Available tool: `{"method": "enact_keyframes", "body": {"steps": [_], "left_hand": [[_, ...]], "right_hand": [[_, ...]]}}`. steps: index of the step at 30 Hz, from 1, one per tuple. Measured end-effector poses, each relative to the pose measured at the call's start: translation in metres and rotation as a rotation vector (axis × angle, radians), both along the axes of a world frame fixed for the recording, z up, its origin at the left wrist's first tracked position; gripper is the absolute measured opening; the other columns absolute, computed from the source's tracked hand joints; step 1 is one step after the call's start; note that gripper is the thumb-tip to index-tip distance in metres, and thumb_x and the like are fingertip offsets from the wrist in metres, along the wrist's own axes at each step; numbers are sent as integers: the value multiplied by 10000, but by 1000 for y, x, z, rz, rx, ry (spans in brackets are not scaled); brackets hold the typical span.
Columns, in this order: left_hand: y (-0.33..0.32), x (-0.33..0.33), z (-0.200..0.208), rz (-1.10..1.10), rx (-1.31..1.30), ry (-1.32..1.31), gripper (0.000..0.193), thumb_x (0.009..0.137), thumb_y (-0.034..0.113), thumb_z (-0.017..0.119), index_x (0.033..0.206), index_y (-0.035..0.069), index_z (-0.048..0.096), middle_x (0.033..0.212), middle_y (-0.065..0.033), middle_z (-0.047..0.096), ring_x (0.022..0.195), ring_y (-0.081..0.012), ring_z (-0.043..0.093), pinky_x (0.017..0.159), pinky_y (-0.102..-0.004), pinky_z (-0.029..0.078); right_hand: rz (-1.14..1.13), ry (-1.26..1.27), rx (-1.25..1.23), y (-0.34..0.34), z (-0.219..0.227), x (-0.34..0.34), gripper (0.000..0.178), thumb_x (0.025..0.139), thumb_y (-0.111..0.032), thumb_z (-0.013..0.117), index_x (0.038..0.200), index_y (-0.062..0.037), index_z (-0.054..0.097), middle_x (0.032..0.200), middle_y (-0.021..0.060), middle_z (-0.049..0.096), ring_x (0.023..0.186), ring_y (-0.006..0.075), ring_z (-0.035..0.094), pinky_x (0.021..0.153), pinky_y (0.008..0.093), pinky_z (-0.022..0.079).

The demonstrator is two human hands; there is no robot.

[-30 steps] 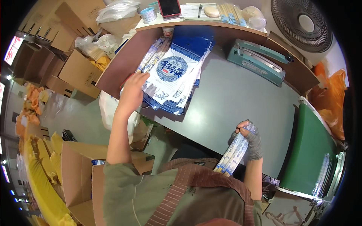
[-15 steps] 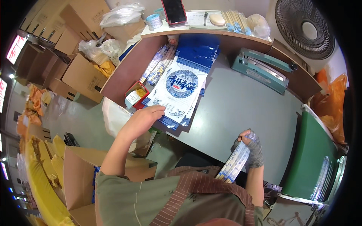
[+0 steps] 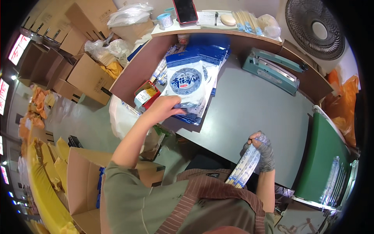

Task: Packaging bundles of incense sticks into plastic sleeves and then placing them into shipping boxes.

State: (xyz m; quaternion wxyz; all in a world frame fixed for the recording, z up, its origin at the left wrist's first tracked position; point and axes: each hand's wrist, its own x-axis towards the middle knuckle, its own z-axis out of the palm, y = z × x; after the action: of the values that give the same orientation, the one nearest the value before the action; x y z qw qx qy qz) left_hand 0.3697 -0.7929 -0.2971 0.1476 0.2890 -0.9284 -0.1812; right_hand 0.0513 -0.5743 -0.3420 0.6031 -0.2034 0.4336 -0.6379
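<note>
My left hand (image 3: 166,107) is closed on the lower edge of a blue-and-white printed plastic bag (image 3: 186,84), which is flat, slightly blurred and raised off the stack. More bags of the same kind (image 3: 214,62) lie under it on the grey table. My right hand (image 3: 261,150), in a grey fingerless covering, grips a bundle of chopsticks in blue-and-white paper sleeves (image 3: 245,167) at the table's front edge. Their bare wooden ends point down toward my apron. Beside my left hand stands a red box (image 3: 147,94) holding small yellow items.
A teal heat sealer (image 3: 272,72) sits at the back right of the table (image 3: 241,113). Behind it, a raised shelf (image 3: 218,32) carries a phone (image 3: 186,11) and loose chopsticks (image 3: 247,23). A green surface (image 3: 325,152) borders the right; an opened carton (image 3: 83,183) stands lower left.
My left hand has taken hold of the top bag and pulled it up and left off the stack. The right hand with the chopsticks has stayed almost in place.
</note>
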Motion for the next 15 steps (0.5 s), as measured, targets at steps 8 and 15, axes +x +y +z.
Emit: {"method": "enact_keyframes", "body": {"steps": [8, 15], "left_hand": [[10, -116, -28, 80, 343, 305, 260, 905, 209, 548, 1039, -13, 567, 854, -208, 632, 783, -291, 631, 706, -351, 467], [106, -227, -104, -399, 260, 256, 210, 801, 122, 562, 973, 5, 593, 916, -197, 611, 839, -356, 595, 707, -408, 471]], "right_hand": [[-59, -29, -39, 33, 6, -7, 193, 762, -113, 683, 897, -28, 575, 774, 99, 609, 661, 197, 623, 582, 312, 533], [-100, 261, -167, 50, 25, -8, 244, 744, -165, 706, 940, -51, 617, 852, 87, 644, 728, 169, 627, 664, 304, 532]]}}
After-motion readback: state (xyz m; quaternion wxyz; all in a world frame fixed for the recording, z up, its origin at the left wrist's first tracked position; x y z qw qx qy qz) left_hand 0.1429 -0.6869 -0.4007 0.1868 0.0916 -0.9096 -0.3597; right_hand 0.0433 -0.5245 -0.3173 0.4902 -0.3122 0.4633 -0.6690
